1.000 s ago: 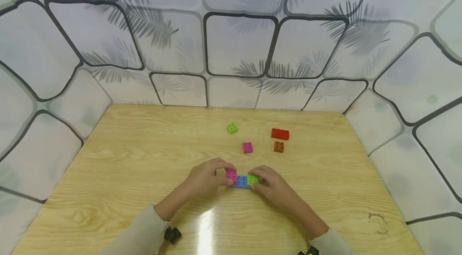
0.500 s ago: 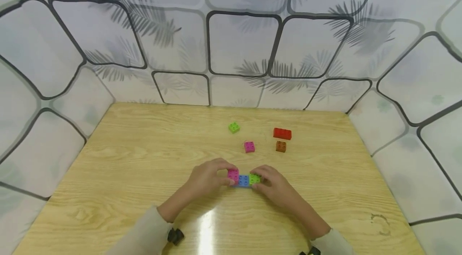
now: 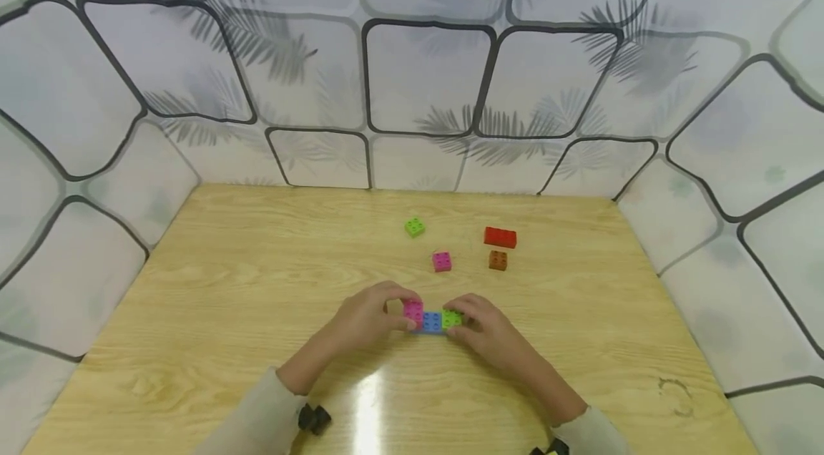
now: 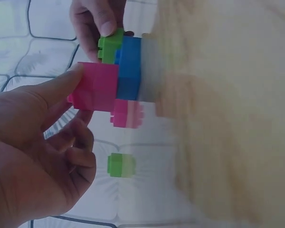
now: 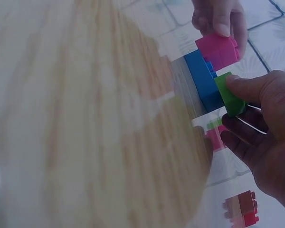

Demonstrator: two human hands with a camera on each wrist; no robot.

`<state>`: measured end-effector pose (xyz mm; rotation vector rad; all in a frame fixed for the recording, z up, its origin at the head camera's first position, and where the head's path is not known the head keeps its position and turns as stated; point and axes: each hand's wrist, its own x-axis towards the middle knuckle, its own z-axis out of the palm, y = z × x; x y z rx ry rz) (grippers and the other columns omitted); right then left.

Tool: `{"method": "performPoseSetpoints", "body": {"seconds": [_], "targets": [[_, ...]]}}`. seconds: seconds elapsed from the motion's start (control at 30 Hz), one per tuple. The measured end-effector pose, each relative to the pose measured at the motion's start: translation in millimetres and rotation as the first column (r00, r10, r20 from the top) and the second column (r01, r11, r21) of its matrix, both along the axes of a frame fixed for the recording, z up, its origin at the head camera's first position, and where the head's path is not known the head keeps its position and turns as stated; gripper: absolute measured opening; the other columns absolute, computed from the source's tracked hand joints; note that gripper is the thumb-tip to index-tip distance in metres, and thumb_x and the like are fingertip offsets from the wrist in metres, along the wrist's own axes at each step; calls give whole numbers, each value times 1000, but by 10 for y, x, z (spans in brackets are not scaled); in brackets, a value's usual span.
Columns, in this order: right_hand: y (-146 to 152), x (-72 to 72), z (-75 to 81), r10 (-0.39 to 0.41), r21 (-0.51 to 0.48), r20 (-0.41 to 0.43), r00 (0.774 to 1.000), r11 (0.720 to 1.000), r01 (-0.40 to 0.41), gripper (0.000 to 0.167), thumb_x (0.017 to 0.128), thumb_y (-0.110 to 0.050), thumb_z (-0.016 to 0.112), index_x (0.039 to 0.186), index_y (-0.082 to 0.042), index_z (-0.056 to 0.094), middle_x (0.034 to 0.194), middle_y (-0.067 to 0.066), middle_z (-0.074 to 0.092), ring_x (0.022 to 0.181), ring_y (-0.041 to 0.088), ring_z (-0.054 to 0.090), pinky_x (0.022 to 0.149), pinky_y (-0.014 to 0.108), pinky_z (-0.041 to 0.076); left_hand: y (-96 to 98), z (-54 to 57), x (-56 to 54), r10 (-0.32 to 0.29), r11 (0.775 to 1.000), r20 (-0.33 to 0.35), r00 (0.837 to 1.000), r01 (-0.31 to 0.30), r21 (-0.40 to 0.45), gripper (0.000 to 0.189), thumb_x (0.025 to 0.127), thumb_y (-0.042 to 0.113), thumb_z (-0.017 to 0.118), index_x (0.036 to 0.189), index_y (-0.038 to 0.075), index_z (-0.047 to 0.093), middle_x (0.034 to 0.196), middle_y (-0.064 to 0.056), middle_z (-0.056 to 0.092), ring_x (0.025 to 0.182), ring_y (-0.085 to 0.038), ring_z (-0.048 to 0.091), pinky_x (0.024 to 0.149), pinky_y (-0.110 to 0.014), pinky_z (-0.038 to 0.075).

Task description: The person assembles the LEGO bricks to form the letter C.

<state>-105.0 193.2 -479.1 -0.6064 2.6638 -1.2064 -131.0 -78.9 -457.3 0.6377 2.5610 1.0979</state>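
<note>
A long blue toy brick [image 3: 432, 322] lies on the table close to the front, seen from the side in both wrist views. On its left end sits a tall pink brick [image 4: 98, 87], which my left hand [image 3: 368, 315] pinches between thumb and fingers. At the other end my right hand [image 3: 492, 330] pinches a lower green brick [image 5: 229, 95] that sits on the blue one. Blue studs show between the two upper bricks. Parts of the pink and green bricks are hidden by the fingertips.
Beyond the hands lie a loose small pink brick [image 3: 442, 262], a small green brick [image 3: 415, 227], a brown brick [image 3: 498, 260] and a longer red brick [image 3: 500, 237]. The wooden table [image 3: 257, 247] meets patterned walls [image 3: 418, 83] at its back and sides.
Both hands keep their hold on the pink and green bricks, and the bricks stay in place. Only the head view has shifted slightly.
</note>
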Motion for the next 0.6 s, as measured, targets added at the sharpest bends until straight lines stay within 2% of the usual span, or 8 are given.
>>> {"method": "performPoseSetpoints", "body": {"seconds": [0.1,0.2,0.37,0.6], "targets": [[-17,7,11,-14,0,24,1000,1000,14,35,95,-30,70,129,-21,66,121,-14,61,101,10,55,90,31,49,-33,49,-49,-20,1000,60,998,19,11,39,90,48,72,127,37,66,121,13,64,84,-11,57,68,-30,50],[-28,11,17,-23,-3,38,999,1000,23,34,95,-28,71,128,-22,66,120,-16,60,99,10,55,89,29,49,-49,88,-129,-26,999,89,996,22,40,37,94,45,69,129,32,65,122,8,64,87,-14,57,68,-32,51],[-24,8,19,-12,2,37,999,1000,12,35,96,-29,70,130,-22,65,120,-16,60,99,9,55,89,29,49,2,102,-323,-1,997,61,998,-4,83,36,98,34,66,133,25,64,125,-1,66,90,-17,58,71,-35,50],[-20,-3,6,1,2,35,999,1000,-1,36,96,-29,70,130,-21,65,122,-16,60,101,9,55,90,30,50,189,25,-598,-3,995,42,999,-1,98,42,98,36,66,138,24,60,129,-3,65,96,-17,58,77,-36,51]]}}
